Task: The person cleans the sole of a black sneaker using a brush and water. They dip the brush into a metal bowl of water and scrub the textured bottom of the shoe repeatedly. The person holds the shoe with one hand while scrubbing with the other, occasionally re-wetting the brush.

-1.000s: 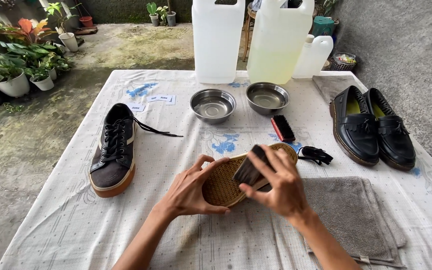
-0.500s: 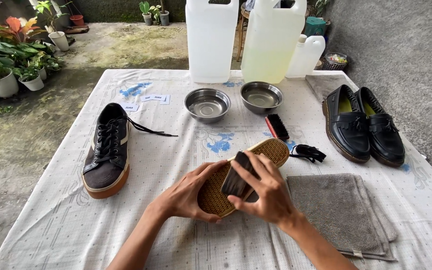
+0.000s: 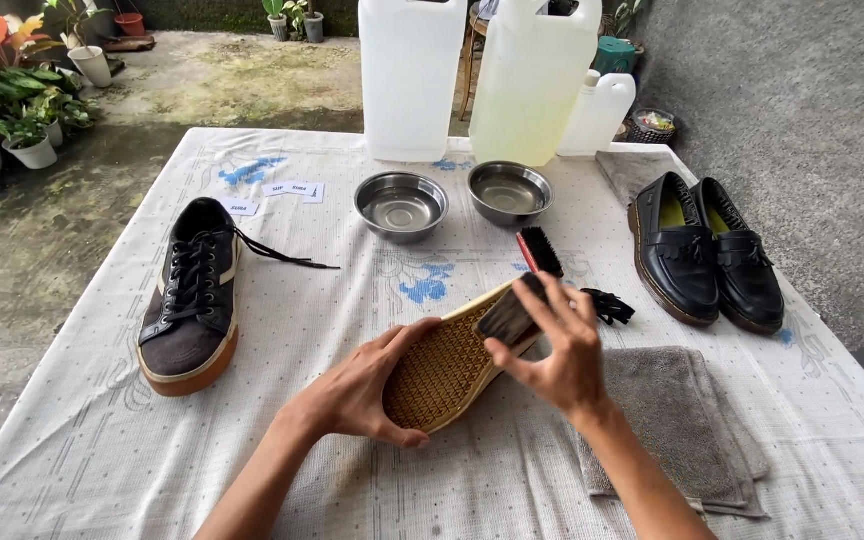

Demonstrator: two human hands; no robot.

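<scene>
Two hands work on one shoe (image 3: 447, 365), held sole-up just above the middle of the tabletop (image 3: 92, 450); the left hand (image 3: 357, 390) cups the near end with fingers curled under and thumb along the edge, and the right hand (image 3: 557, 350) is closed around a small brush (image 3: 505, 315) pressed on the far part of the waffle-patterned tan sole. The step in hand looks like scrubbing the sole (a judgement from the grip and the contact); the next stroke would call for a firm hold by the left hand so the shoe does not twist, and for the bristles to stay flat on the rubber as they travel along it.

The shoe's long axis runs diagonally, from near-left to far-right; which end is toe and which heel is hard to tell, since the hands cover both.

Its mate, a dark sneaker (image 3: 190, 295), stands upright well to the left, laces trailing; a second brush (image 3: 540, 250) lies just beyond the held shoe; a grey towel (image 3: 687, 420) lies beside the right wrist; two steel bowls (image 3: 401, 205) and a pair of black loafers (image 3: 707, 250) sit farther off.
</scene>
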